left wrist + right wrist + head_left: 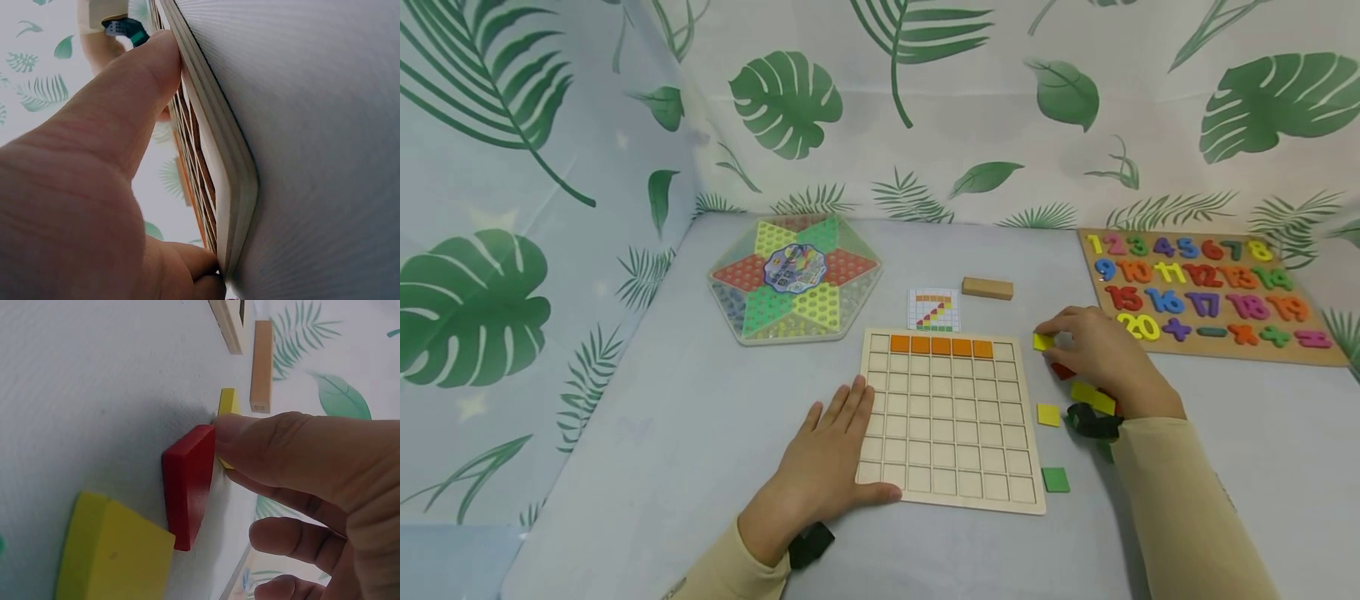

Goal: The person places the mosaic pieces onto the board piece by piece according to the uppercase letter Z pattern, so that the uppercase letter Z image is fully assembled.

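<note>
A wooden grid board (953, 457) lies flat, with a row of several orange tiles (941, 345) along its far side. My left hand (827, 458) rests on the board's left side, fingers straight over the edge and thumb along the near edge. To the right of the board, my right hand (1101, 354) pinches a yellow tile (227, 400) between thumb and index finger, low over the cloth. Close beside the thumb is a red tile (187, 487), with another yellow tile (112, 550) behind it. Part of the loose tile group is hidden under the right hand and wrist.
Right of the board lie a single yellow tile (1048, 415) and a green tile (1056, 480). Beyond it are a pattern card (934, 310) and a wooden block (987, 288). A hexagonal star game board (850, 267) sits far left, a number puzzle board (1333, 355) far right.
</note>
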`<state>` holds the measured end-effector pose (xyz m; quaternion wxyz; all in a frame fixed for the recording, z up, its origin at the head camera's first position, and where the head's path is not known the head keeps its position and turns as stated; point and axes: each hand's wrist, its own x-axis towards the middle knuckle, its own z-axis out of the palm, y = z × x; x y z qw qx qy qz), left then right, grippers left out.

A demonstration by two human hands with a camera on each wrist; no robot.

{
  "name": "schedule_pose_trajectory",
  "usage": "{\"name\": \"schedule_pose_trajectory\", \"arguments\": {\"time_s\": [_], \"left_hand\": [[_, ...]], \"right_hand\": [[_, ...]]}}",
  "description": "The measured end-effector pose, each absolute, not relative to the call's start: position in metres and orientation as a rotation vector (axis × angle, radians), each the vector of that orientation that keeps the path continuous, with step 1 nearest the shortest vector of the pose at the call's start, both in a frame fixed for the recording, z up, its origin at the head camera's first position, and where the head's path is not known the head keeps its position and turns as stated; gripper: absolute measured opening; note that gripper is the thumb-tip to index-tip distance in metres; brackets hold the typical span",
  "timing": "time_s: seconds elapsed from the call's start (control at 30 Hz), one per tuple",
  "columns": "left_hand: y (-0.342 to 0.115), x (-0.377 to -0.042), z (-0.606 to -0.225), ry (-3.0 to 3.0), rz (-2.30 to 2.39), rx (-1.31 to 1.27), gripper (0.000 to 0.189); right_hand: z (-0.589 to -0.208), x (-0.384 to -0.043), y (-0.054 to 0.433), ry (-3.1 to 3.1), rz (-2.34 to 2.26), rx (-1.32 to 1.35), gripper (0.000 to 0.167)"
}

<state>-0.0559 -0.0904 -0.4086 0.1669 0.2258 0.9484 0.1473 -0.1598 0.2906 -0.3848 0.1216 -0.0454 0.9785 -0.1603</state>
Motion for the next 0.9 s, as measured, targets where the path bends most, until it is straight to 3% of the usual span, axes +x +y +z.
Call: {"name": "schedule_pose_trajectory", "arguments": {"time_s": [0.5, 0.9], "left_hand": [[-0.091, -0.056, -0.408, 2.687, 0.433, 0.634, 0.124], [-0.09, -0.056, -0.409, 2.682, 0.425, 0.634, 0.124]], "right_hand": [[-0.384, -0.152, 0.281, 2.856, -0.536, -0.11, 0.033], [-0.382, -0.136, 0.254, 2.877, -0.611, -0.303, 0.028]]}}
